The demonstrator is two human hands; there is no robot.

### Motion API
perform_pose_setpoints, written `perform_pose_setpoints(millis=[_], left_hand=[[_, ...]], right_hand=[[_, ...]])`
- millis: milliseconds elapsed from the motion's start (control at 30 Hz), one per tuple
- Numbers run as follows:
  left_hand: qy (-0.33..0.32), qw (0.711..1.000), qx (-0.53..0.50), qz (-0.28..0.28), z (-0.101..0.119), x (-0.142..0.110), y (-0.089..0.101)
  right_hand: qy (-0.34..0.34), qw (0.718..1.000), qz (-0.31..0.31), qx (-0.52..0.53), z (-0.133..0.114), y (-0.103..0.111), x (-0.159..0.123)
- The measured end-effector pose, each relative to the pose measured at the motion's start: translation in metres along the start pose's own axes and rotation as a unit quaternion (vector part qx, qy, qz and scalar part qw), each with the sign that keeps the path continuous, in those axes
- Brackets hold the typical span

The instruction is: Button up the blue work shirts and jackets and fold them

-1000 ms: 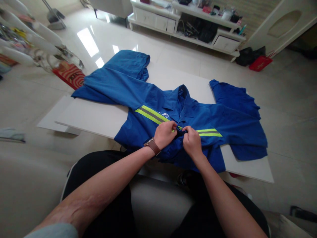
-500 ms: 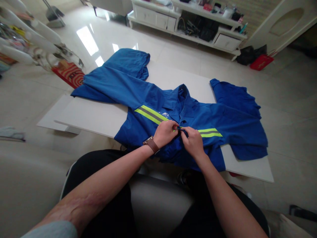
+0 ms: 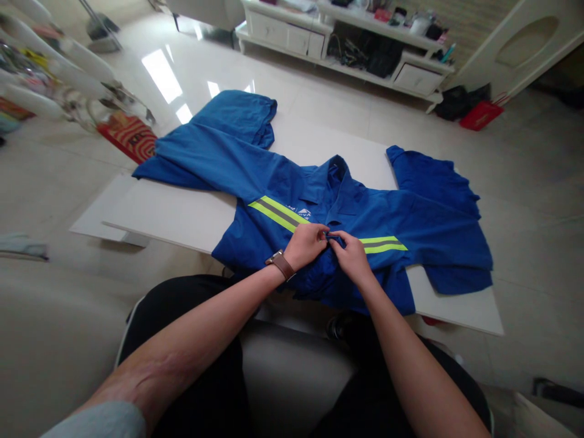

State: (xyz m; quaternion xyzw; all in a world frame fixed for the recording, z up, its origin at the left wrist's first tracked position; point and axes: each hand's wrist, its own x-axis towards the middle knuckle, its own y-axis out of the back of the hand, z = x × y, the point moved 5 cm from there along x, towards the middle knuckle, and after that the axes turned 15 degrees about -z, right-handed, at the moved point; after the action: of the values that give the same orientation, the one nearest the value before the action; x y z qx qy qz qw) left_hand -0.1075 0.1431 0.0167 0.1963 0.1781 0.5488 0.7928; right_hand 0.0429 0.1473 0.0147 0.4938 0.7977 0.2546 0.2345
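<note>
A blue work jacket (image 3: 255, 164) lies spread over a low white table, sleeves out to both sides and collar away from me. Yellow-green and grey reflective strips (image 3: 383, 244) cross its chest, and a white logo is printed on the left side. My left hand (image 3: 306, 244), with a brown-strapped watch (image 3: 280, 265) on the wrist, pinches the jacket's front edge at mid-chest. Close against it, my right hand (image 3: 350, 255) is closed on the same front opening, fingertips together with a fold of blue cloth between them. Any button there is too small to make out.
The white table (image 3: 155, 213) shows at left and right under the jacket. A red paper bag (image 3: 130, 139) hangs beside its left end. Farther back stand a white low cabinet (image 3: 292, 35), a red bag (image 3: 482, 114) and a dustpan (image 3: 101, 27).
My right hand has shifted slightly left, nearer my left hand, fingers still pinching the jacket's front edge. The jacket lies nearly as before.
</note>
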Motion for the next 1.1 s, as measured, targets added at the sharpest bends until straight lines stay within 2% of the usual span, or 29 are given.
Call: perform_pose_setpoints(millis=[267,533,733,1100], left_hand=[[-0.022,1.0,-0.007,-0.005,0.0027,0.0005,-0.0008],[-0.032,0.999,-0.016,-0.006,0.0031,0.0001,-0.0019],[-0.032,0.998,-0.055,0.016,0.0024,0.0003,0.0025],[-0.047,0.997,-0.06,-0.017,0.0069,-0.0021,0.0]], right_hand=[[0.002,0.999,-0.039,0.02,0.0057,-0.0003,0.0074],[0.017,0.999,-0.043,0.023,0.0078,-0.0001,0.0069],[0.021,0.998,-0.048,0.019,0.0075,0.0033,0.0014],[0.006,0.998,-0.053,-0.014,0.0047,0.0023,0.0001]])
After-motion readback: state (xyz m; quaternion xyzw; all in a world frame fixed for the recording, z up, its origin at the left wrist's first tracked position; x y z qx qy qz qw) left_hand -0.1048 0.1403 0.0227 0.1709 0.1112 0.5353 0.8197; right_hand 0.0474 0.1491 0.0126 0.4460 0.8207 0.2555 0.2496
